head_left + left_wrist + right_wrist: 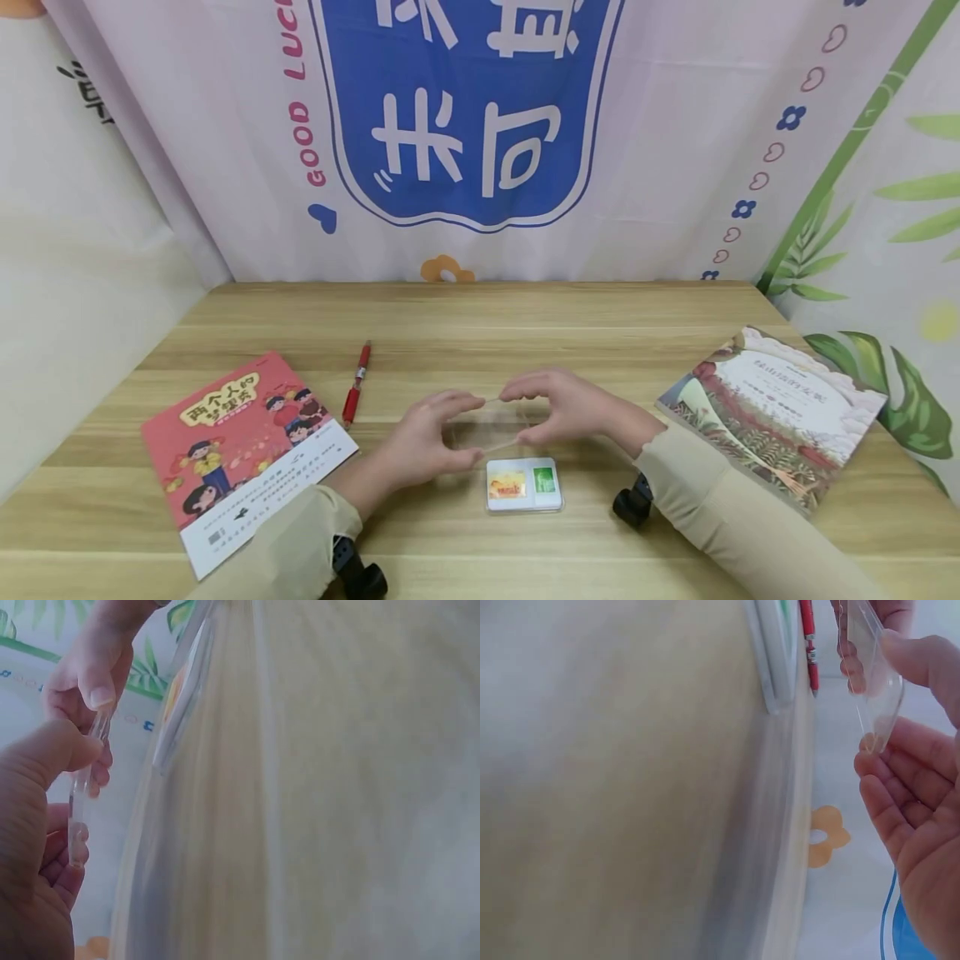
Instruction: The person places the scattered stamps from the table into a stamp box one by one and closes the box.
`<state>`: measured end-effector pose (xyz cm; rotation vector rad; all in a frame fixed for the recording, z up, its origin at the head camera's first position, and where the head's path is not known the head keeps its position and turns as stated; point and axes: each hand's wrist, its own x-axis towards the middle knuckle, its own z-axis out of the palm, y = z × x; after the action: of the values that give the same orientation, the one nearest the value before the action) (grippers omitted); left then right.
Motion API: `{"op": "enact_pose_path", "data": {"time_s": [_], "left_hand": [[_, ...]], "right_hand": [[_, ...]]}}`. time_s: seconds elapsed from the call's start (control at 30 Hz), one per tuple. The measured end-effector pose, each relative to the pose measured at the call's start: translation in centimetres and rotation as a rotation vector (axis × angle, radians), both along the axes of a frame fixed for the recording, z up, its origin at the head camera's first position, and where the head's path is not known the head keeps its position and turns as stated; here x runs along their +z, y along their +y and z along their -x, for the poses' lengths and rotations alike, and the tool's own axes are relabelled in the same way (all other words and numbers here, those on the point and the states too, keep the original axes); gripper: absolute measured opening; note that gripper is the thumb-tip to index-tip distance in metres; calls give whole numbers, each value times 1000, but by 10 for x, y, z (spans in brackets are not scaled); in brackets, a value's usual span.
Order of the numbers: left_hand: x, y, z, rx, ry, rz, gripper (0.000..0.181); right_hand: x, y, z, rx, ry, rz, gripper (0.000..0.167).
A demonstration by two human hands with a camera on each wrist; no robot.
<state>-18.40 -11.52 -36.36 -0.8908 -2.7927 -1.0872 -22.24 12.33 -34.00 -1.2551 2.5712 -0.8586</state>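
Observation:
Between both hands is a clear plastic lid (487,427), thin and rectangular, held above the table. My left hand (429,442) pinches its left side, thumb at the near edge and fingers at the far edge. On the opposite side my right hand (566,408) grips it the same way. The lid also shows edge-on in the left wrist view, with the left thumb (82,750) against it. Just nearer than the hands lies a flat white case (523,484) with an orange picture and a green patch, under a clear rim.
A red picture book (247,450) lies at the left, with a red pen (357,383) beyond its right corner. Another illustrated book (772,408) lies at the right. Printed curtains (675,167) hang behind the wooden table (525,325).

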Motion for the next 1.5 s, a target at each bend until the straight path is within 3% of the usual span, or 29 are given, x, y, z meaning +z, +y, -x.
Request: {"op": "enact_pose_path", "data": {"time_s": [0.2,0.53,0.9,1.1,1.33,1.5], "left_hand": [[3,5,-7,-8,1,-54,60],[4,14,-17,-54,0,-104,60],[-4,21,-26,-104,-54,-102,60],[-10,24,-29,-132,-70,-91,59],[-12,25,-34,-128,-166,-54,62],[-13,26,-33,-142,-151,-29,60]], "right_hand": [[-4,10,-13,-45,39,130,50],[-12,23,-33,-96,17,265,53],[-22,33,-51,-135,-96,253,59],[-29,36,-56,-118,-56,222,63],[-33,36,-60,-114,-68,172,64],[-34,36,-60,-96,-62,158,62]]}}
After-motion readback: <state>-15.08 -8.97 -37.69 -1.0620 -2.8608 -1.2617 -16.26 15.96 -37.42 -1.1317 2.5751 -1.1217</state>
